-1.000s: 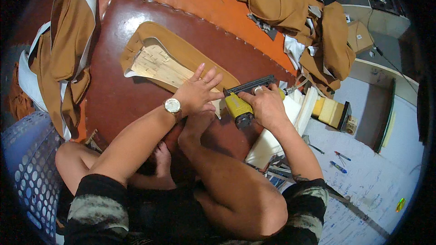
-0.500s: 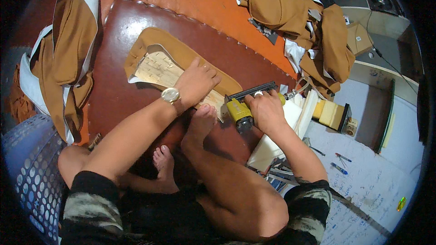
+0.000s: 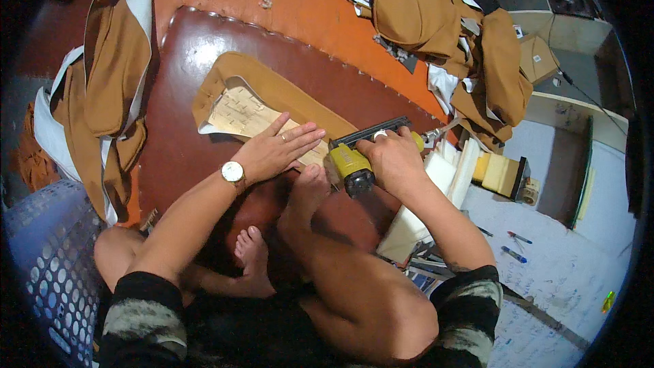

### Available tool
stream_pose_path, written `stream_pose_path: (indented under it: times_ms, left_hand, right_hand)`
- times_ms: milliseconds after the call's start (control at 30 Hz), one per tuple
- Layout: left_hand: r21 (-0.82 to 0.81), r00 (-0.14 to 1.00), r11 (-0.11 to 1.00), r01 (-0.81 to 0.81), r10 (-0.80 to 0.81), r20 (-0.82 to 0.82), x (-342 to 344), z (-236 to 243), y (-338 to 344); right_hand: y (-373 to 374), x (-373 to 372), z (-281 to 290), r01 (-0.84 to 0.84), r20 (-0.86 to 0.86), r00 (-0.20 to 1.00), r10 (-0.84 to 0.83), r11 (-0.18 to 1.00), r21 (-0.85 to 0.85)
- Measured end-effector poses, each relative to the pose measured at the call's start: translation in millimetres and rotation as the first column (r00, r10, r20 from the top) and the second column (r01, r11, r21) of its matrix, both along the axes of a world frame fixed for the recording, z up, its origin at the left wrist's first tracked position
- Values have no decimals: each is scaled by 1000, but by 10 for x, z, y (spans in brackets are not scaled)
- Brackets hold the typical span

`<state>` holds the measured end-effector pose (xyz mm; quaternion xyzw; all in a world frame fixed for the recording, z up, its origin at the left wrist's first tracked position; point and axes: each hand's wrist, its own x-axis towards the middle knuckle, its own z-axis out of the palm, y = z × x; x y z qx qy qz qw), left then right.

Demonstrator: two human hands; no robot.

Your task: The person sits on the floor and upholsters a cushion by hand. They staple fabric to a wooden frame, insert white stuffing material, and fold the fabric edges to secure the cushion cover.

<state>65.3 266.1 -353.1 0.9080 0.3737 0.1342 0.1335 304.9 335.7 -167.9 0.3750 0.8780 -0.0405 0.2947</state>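
A curved wooden panel with several staples in it lies on the dark red padded board, tan fabric wrapping its far side and left end. My left hand rests across the panel with its fingers stretched out flat toward the right. At the panel's right end my right hand grips a yellow and black staple gun, whose hose runs off to the right. The gun's nose is by the fabric; whether it touches is hidden. My foot presses against the panel's near edge.
Tan covers with white lining lie at the left and in a heap at the upper right. A blue perforated basket stands at the lower left. Cream foam pieces sit right of the padded board, beside pens on a marked white surface.
My left hand has slid a little toward me and flattened, its fingers no longer curled over the fabric edge. The staple gun has shifted slightly left.
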Motion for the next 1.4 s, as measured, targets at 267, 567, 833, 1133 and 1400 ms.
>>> stream_pose_path:
  times_ms: [267,567,833,1133,1400]
  left_hand:
    - [266,983,961,75,-26,-183,-74,-176,-73]
    - [159,998,986,39,-32,-48,-60,-105,-77]
    - [197,999,980,17,-7,-47,-52,-30,-37]
    - [-125,980,976,-181,190,62,816,585,208]
    - [-119,969,989,-93,62,-240,1355,274,551]
  right_hand:
    - [48,-87,-2,-10,-78,997,13,999,32]
    - [98,-282,7,-16,-44,999,16,1000,7]
    - [100,18,9,250,-160,956,-245,968,6]
    - [17,1560,-850,868,-197,494,-847,494,50]
    - [-775,1185,-1193,440,-756,352,-552,810,-387]
